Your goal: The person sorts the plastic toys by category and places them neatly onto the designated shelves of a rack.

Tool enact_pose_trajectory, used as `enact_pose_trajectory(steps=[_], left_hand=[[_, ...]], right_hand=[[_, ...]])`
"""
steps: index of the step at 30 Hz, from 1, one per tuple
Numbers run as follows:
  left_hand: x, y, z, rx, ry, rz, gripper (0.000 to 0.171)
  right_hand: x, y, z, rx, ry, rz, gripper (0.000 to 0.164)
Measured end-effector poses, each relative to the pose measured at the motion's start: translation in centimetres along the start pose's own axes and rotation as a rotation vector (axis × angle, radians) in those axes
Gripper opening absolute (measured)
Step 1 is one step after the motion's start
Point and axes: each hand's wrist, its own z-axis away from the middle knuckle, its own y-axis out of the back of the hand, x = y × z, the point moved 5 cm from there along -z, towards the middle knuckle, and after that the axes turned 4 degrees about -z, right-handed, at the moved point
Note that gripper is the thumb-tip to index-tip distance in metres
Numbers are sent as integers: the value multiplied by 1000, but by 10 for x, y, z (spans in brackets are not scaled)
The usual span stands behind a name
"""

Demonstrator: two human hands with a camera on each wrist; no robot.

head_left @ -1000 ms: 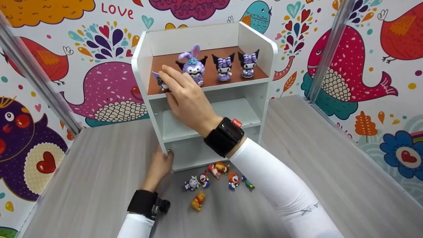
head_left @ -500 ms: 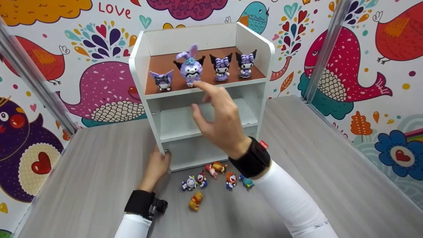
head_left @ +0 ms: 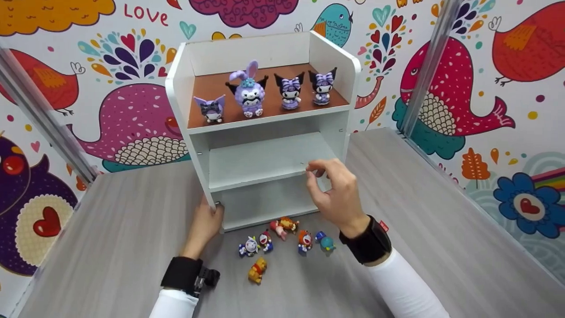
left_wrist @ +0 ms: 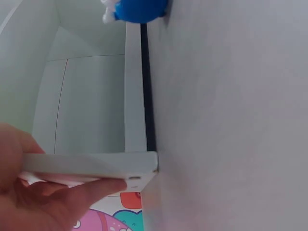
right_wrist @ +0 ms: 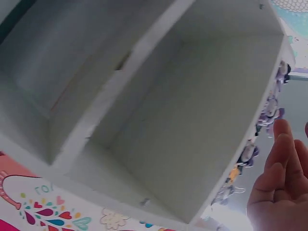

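Note:
My left hand (head_left: pixel 206 223) grips the lower left side panel of a white shelf unit (head_left: pixel 265 154); the left wrist view shows the panel edge (left_wrist: pixel 91 163) between thumb and fingers. My right hand (head_left: pixel 335 190) hangs in the air before the right side of the middle shelf, fingers loosely bent, holding nothing. On the brown top shelf stand a purple-eared figurine (head_left: pixel 212 110), a taller bunny-hatted figurine (head_left: pixel 250 97) and two black-eared figurines with purple bows, one (head_left: pixel 290 93) left of the other (head_left: pixel 322 87).
Several figurines lie on the grey wood-grain table (head_left: pixel 432 247) before the unit: a Winnie the Pooh (head_left: pixel 257 270), a white-and-blue one (head_left: pixel 250 246), an orange-headed one (head_left: pixel 304 242) and a teal one (head_left: pixel 325 242). Patterned walls (head_left: pixel 137 101) stand behind and beside.
My right hand has left the purple-eared figurine on the top shelf and moved right and down, away from the shelf. The left hand keeps its grip on the panel.

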Motion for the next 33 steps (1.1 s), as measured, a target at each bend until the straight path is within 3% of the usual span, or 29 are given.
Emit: enact_pose_trajectory(steps=[6,12,17,21,24,27,33], left_hand=[[-3,3,1,-10,27,-6,44],[-2,0,3,-17,28,5,44],[-1,0,1,-17,17,9,42],[-1,2,2,-12,13,-1,42],[-2,3,3,-6,11,-4,41],[-1,3,3,-2,10,-4,40],[3,2,0,5,12,-17,40]], right_hand=[[14,-5,7,-97,-68,53,8],[23,-18,16,-285,-91,89,6],[29,-41,35,-555,-113,72,4],[35,-64,58,-832,-168,97,19],[41,-74,73,-983,-212,147,26],[46,-78,81,-1046,-232,194,29],[48,-80,86,-1082,-242,214,33]])
